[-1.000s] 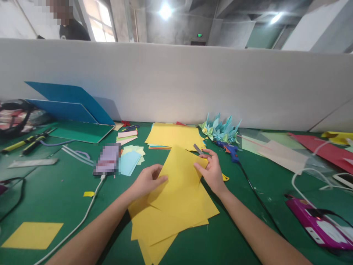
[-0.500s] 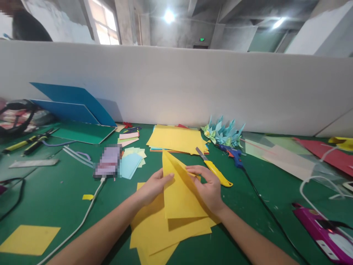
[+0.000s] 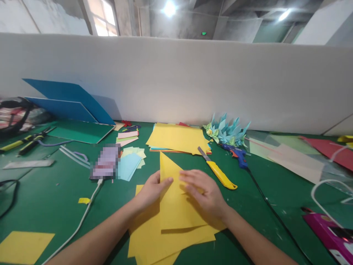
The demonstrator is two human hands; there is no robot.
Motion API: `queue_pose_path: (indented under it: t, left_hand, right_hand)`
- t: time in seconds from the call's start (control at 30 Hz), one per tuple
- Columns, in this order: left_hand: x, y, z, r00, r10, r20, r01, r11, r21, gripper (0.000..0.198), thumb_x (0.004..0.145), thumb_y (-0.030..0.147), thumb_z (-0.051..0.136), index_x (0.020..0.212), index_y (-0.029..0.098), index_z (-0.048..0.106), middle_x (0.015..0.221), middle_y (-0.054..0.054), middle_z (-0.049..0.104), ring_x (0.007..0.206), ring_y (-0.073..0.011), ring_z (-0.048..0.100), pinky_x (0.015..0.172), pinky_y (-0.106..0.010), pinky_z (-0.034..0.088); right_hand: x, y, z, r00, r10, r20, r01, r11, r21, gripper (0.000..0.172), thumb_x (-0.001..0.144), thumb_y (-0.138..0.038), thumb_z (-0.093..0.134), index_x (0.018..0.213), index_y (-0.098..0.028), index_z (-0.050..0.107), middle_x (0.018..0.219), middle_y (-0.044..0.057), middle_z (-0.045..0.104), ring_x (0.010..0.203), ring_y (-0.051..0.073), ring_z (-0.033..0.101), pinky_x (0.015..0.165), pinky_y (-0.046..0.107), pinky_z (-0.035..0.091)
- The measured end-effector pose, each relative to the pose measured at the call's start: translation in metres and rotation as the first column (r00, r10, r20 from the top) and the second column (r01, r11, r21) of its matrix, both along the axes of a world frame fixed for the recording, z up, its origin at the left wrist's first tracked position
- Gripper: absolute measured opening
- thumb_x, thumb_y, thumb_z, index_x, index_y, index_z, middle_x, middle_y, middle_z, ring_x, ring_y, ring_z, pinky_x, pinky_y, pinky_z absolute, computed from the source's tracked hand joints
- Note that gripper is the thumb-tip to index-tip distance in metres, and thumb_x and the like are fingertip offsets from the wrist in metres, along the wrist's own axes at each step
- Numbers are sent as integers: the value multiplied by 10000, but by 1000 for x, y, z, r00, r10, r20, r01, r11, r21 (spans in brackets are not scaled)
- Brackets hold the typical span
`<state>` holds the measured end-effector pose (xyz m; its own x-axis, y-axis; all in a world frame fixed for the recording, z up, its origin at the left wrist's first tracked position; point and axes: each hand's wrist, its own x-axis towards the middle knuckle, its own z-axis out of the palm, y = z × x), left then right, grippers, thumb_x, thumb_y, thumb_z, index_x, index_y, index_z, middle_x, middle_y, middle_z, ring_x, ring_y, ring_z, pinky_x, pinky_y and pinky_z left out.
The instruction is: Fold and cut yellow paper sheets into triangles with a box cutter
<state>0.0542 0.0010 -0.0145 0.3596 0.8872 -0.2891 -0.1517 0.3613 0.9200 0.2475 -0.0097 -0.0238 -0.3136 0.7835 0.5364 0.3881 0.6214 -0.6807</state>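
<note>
A folded sheet of yellow paper (image 3: 176, 209) with a pointed top is held above several loose yellow sheets (image 3: 147, 243). My left hand (image 3: 153, 187) grips its left edge, thumb on the face and fingers behind. My right hand (image 3: 205, 189) is at the slanted right edge, fingertips and thumb against the paper; these fingers are slightly blurred. The front flap lies nearly flat. Right of the hands rests a utility knife (image 3: 220, 175) with a yellow handle, its blade touching a stack of coloured paper (image 3: 176, 138).
A blue glue gun (image 3: 238, 156) trails a black cord on the right, near teal paper leaves (image 3: 227, 130). To the left are a phone (image 3: 106, 162) with a white cable, light-blue paper pieces (image 3: 129, 165) and pliers (image 3: 33, 141). A magenta power strip (image 3: 325, 232) lies front right.
The raised right flap has come down nearly flat against the yellow paper. My right hand has shifted left over the slanted edge; my left hand keeps its hold. The camera view has shifted slightly.
</note>
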Motion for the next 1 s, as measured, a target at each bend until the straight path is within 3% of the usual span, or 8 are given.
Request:
queue_pose_path:
  t: [0.07,0.1,0.2,0.27,0.37,0.53,0.8,1.0]
  left_hand:
    - [2,-3,1,999,13,34,-12,1000,-7,550,598,455,794,1002,159,568,911,-87,717,752,-232,691,703,-358,535]
    - [3,-4,2,999,15,48,-15,1000,-8,560,590,441,804,1010,160,565,924,-92,716,760,-236,693,712,-363,536]
    - [6,-8,3,997,2,83,-2,1000,-2,574,582,428,815,1016,155,557,951,-108,713,764,-240,695,711,-362,538]
    - [7,-8,4,997,-16,78,14,1000,17,565,577,442,814,988,148,561,955,-116,712,767,-238,692,705,-350,535]
    - [5,-7,4,999,-14,30,13,999,47,547,582,470,800,952,141,567,929,-114,715,739,-222,687,683,-332,529]
    - [4,-7,1,997,12,-77,-5,996,88,453,641,465,751,917,148,582,937,-101,714,730,-202,676,657,-311,517]
    - [3,-4,-1,985,53,-166,-26,987,161,419,617,363,772,938,136,627,956,-108,716,798,-213,671,704,-318,512]
    - [4,-7,-2,977,13,-215,32,978,205,358,682,331,708,990,154,663,963,-87,723,836,-230,675,710,-334,529]
  right_hand:
    - [8,8,9,977,-114,-181,69,969,-238,265,854,-417,560,1016,-264,703,1119,68,687,1033,225,617,923,418,455]
    - [11,12,14,963,-112,-244,2,913,-409,335,825,-475,579,1039,-245,695,1095,77,694,956,216,645,865,395,489]
    - [13,20,26,946,-25,-323,-234,636,-735,504,700,-577,668,1001,-174,707,907,71,728,751,180,666,726,323,516]
    - [9,21,29,940,29,-341,-313,477,-821,497,641,-559,724,927,-151,721,802,48,726,683,159,657,661,275,500]
    - [0,19,25,916,39,-398,-383,374,-845,442,556,-467,808,850,-147,727,747,24,723,639,145,649,616,240,481]
    - [-4,16,8,892,-47,-449,-408,340,-847,440,498,-392,845,833,-135,723,708,28,724,629,166,661,635,269,492]
    - [-7,10,8,875,-162,-457,-364,405,-839,486,443,-346,866,845,-127,704,701,31,725,599,166,654,609,270,493]
    - [-13,7,6,851,-238,-467,-335,438,-834,539,471,-374,856,923,-143,672,773,55,737,660,210,679,619,303,519]
